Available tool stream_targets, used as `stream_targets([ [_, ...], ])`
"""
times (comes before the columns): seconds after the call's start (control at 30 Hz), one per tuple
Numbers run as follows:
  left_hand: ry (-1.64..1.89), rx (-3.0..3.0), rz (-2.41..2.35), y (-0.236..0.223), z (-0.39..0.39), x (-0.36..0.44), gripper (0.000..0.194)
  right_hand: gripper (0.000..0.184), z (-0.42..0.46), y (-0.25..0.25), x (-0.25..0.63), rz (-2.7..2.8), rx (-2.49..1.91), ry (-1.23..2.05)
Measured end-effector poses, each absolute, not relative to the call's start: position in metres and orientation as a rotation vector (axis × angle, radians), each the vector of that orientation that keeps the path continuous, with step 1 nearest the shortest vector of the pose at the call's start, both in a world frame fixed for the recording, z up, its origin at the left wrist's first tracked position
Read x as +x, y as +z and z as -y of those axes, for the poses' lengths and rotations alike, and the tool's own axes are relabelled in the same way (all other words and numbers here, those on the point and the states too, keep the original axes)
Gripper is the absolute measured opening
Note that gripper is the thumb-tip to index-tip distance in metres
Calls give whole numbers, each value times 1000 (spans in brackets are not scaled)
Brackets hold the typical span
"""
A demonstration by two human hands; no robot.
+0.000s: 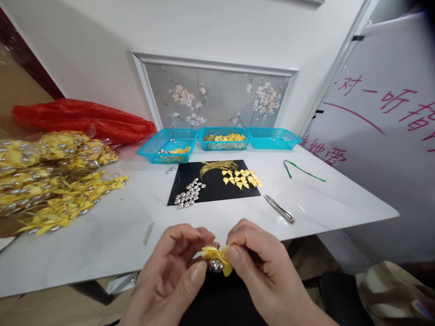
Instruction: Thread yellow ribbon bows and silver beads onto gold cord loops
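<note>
Both my hands meet at the near edge of the white table point(112, 235), pinching one small piece together. My left hand point(170, 276) and my right hand point(261, 267) are closed on a yellow ribbon bow point(215, 256) with a silver bead point(215, 266) hanging under it. Farther back lies a black mat point(214, 190) carrying a cluster of silver beads point(188, 194), several folded yellow ribbon pieces point(242, 178) and a bundle of gold wires point(217, 165).
Metal tweezers point(279, 208) lie right of the mat, a green cord point(301, 170) beyond them. Three teal baskets point(220, 138) line the back edge. Piled finished yellow bows point(50, 181) and a red plastic bag point(84, 120) fill the left. A whiteboard point(380, 136) stands on the right.
</note>
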State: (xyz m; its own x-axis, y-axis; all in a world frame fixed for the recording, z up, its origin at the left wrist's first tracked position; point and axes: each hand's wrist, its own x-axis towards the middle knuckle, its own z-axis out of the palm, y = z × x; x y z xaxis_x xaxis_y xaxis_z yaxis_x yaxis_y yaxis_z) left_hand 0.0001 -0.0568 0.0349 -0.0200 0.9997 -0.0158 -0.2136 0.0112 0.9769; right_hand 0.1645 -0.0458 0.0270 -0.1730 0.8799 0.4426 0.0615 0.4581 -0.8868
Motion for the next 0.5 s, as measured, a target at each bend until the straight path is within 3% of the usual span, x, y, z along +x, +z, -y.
stream_targets([
  [0.07,1369,1126,-1086,33,58,0,32,20,46,27,164,1591,-864,924],
  [0.2,1340,1479,-1078,35,57,1,14,26,47,27,164,1607,-928,954],
  [0.3,1311,1614,-1083,37,54,0,18,29,45,25,164,1630,-974,962],
  [0.5,1172,1681,-1202,32,49,-9,6,36,44,23,165,1666,-1038,1044],
])
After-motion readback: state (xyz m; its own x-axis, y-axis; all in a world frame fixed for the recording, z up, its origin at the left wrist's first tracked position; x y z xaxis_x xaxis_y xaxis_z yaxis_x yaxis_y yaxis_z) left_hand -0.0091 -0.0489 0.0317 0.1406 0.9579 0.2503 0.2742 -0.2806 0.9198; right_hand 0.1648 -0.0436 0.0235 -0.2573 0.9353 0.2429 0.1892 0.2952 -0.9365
